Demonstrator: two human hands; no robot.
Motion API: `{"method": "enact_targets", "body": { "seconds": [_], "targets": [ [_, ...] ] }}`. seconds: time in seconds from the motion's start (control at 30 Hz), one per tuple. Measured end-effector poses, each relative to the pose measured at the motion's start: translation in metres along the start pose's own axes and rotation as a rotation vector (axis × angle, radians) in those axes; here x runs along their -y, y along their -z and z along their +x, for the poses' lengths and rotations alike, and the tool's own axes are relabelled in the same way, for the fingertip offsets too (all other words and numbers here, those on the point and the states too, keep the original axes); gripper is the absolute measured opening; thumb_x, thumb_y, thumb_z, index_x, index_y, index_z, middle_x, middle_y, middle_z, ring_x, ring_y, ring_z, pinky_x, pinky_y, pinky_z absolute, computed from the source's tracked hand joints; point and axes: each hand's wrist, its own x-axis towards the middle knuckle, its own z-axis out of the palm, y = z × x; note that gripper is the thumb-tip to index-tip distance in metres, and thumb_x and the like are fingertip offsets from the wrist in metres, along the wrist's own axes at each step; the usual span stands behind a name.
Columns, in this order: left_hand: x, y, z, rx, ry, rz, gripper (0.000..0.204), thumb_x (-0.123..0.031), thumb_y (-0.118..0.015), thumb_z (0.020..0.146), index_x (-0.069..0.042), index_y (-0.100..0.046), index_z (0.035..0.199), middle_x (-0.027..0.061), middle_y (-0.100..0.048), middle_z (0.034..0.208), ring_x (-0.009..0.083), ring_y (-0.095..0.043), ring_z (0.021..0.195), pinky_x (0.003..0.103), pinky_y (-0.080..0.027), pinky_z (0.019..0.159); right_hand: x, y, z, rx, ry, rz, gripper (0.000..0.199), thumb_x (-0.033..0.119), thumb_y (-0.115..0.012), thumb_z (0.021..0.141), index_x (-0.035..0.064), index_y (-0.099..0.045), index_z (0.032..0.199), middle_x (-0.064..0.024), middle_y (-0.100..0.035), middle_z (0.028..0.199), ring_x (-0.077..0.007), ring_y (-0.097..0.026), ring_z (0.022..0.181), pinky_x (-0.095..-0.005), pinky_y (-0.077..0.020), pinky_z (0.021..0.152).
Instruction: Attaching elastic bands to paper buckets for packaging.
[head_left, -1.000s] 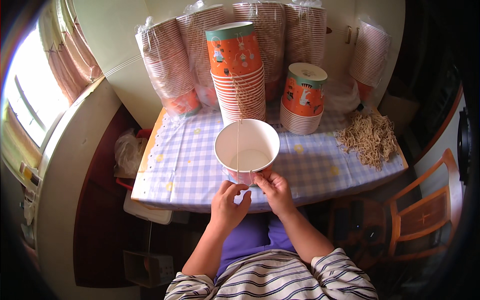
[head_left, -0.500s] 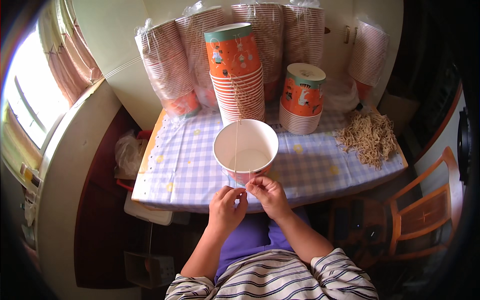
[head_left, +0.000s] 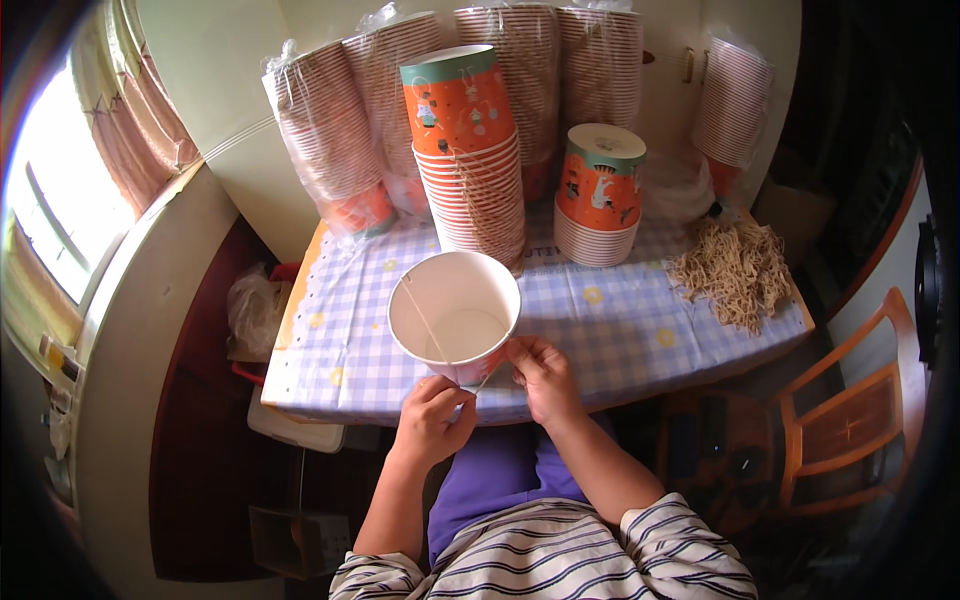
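Observation:
A white-lined paper bucket stands open-side up at the table's near edge. A thin tan cord runs from its far left rim across the mouth toward me. My left hand is closed in a pinch on the cord just in front of the bucket. A short length of cord also slants between that pinch and the bucket's near side. My right hand is closed against the bucket's near right side, just below the rim; its fingertips are partly hidden.
Behind stands a tall upside-down stack of orange paper buckets with cords hanging on it. A shorter stack is to its right, a pile of tan cords farther right. Plastic-wrapped stacks line the back. A wooden chair stands right.
The bucket has turned counterclockwise and shifted left, so its far cord end sits farther left. My hands have moved apart, the right one now at the bucket's side.

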Motion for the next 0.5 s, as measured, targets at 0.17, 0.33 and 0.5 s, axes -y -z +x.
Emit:
{"method": "enact_targets", "body": {
  "seconds": [0.17,0.33,0.5],
  "targets": [
    [0.01,0.01,-0.001,0.01,0.008,-0.008,0.012,0.004,-0.064,0.063,-0.004,-0.061,0.07,0.0073,-0.057,0.068,0.0258,-0.056,0.064,0.034,-0.044,0.061,0.002,-0.004,0.003,0.016,-0.011,0.003,0.017,0.02,-0.064,0.087,0.0031,-0.063,0.086,0.0075,-0.049,0.062,-0.0005,-0.033,0.049,-0.0182,-0.0237,0.043],
    [0.01,0.013,-0.001,-0.097,0.137,0.151,0.012,0.001,-0.064,0.064,-0.005,-0.063,0.075,0.0073,-0.057,0.072,0.0252,-0.056,0.066,0.035,-0.044,0.061,0.006,-0.004,0.004,0.111,-0.012,-0.06,0.016,0.02,-0.063,0.088,0.0041,-0.064,0.087,0.0084,-0.049,0.062,0.0005,-0.032,0.05,-0.0183,-0.0239,0.044],
    [-0.022,-0.004,-0.002,-0.254,0.027,0.4,0.03,-0.01,-0.069,0.063,-0.007,-0.064,0.092,0.0101,-0.054,0.078,0.0247,-0.055,0.064,0.035,-0.043,0.058,0.004,0.001,0.006,0.171,-0.056,-0.078,0.015,0.019,-0.062,0.088,0.004,-0.063,0.089,0.0052,-0.055,0.068,-0.0016,-0.037,0.054,-0.0179,-0.0296,0.049]
  ]
}}
